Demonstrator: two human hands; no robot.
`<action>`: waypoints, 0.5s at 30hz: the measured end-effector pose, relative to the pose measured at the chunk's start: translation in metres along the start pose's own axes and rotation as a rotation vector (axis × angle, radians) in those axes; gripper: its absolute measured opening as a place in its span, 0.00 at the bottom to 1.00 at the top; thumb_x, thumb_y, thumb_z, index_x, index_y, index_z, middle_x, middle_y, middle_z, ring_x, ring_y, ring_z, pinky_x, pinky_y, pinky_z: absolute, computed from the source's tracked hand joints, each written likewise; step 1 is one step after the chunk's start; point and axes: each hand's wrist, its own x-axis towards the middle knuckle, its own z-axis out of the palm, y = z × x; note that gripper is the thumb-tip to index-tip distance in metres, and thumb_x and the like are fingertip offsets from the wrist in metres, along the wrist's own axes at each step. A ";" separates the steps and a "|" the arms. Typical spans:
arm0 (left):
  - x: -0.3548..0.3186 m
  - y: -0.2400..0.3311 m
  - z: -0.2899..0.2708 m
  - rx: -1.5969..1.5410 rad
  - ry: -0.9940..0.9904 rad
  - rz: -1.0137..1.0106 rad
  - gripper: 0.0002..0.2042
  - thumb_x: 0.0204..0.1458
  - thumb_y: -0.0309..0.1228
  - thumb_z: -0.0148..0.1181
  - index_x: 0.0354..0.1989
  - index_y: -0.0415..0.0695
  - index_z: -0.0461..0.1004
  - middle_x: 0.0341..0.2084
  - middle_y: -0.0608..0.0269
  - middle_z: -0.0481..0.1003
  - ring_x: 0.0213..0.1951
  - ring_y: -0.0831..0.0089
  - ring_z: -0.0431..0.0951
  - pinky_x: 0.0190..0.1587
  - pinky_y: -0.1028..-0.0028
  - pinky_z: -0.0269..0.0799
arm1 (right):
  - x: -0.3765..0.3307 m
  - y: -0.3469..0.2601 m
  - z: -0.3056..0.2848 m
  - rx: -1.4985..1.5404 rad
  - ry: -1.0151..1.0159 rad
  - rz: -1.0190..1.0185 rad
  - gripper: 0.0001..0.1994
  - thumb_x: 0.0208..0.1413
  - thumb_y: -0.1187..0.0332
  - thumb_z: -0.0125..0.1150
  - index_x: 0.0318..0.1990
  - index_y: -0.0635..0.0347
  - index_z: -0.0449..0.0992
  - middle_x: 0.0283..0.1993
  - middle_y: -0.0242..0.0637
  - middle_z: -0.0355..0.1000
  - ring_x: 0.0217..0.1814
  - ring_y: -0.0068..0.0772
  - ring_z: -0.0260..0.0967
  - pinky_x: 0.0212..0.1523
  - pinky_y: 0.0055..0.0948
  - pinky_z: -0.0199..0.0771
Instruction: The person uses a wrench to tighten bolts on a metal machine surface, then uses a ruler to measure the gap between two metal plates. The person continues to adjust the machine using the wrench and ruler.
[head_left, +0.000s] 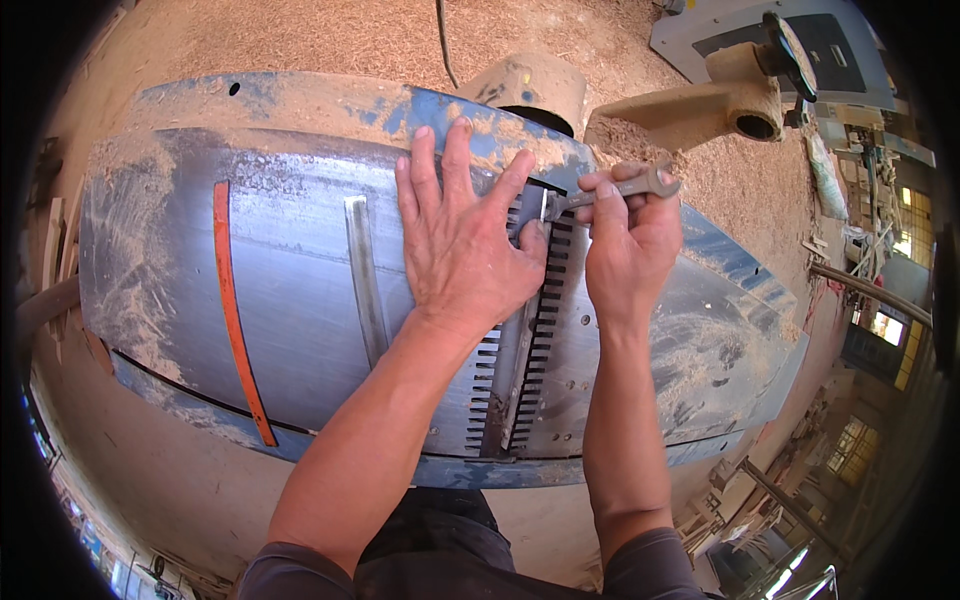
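Observation:
My left hand [468, 235] lies with its fingers spread on the steel bed [290, 260] of a jointer-like woodworking machine. Its thumb rests at the edge of the slotted cutter gap [545, 310], by the far end of the cutter head. In my right hand [632, 235] is a grey open-end wrench [625, 188], gripped near its right end. The wrench's left jaw reaches into the far end of the gap, beside a pale metal strip. Whether the jaw sits on a bolt is too small to tell. Part of the cutter head is hidden under my left hand.
On the bed, left of my hand, lie an orange strip [235, 310] and a grey metal bar [366, 280]. Sawdust covers the machine's far edge and the floor [350, 40] behind. Beyond stand a dusty pipe-shaped part [690, 110] with a handwheel [788, 55] and a grey cabinet [850, 50].

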 end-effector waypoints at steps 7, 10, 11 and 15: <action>0.000 -0.003 0.000 -0.009 0.014 0.003 0.30 0.44 0.37 0.70 0.61 0.57 0.77 0.72 0.45 0.55 0.75 0.39 0.47 0.76 0.43 0.39 | -0.062 0.006 0.000 0.064 0.099 -0.066 0.07 0.65 0.83 0.55 0.47 0.65 0.70 0.51 0.49 0.77 0.51 0.31 0.77 0.49 0.26 0.79; -0.001 -0.002 0.001 -0.014 0.010 0.009 0.30 0.45 0.37 0.70 0.61 0.56 0.77 0.72 0.45 0.55 0.75 0.39 0.47 0.76 0.43 0.39 | -0.093 0.025 -0.006 0.145 0.039 -0.122 0.10 0.65 0.83 0.57 0.51 0.68 0.68 0.55 0.52 0.75 0.58 0.36 0.74 0.57 0.31 0.78; -0.001 -0.002 0.001 -0.014 0.014 0.011 0.29 0.45 0.37 0.70 0.61 0.56 0.77 0.72 0.45 0.55 0.75 0.39 0.47 0.76 0.43 0.39 | -0.091 0.022 -0.006 0.159 0.061 -0.121 0.10 0.65 0.82 0.58 0.51 0.68 0.68 0.55 0.52 0.75 0.57 0.35 0.75 0.57 0.30 0.78; -0.001 -0.004 0.000 -0.005 0.018 0.011 0.29 0.45 0.37 0.70 0.61 0.57 0.77 0.72 0.44 0.55 0.75 0.40 0.46 0.76 0.43 0.39 | -0.060 0.002 -0.016 0.144 0.049 -0.058 0.09 0.66 0.80 0.58 0.50 0.69 0.68 0.55 0.50 0.75 0.51 0.30 0.75 0.52 0.28 0.79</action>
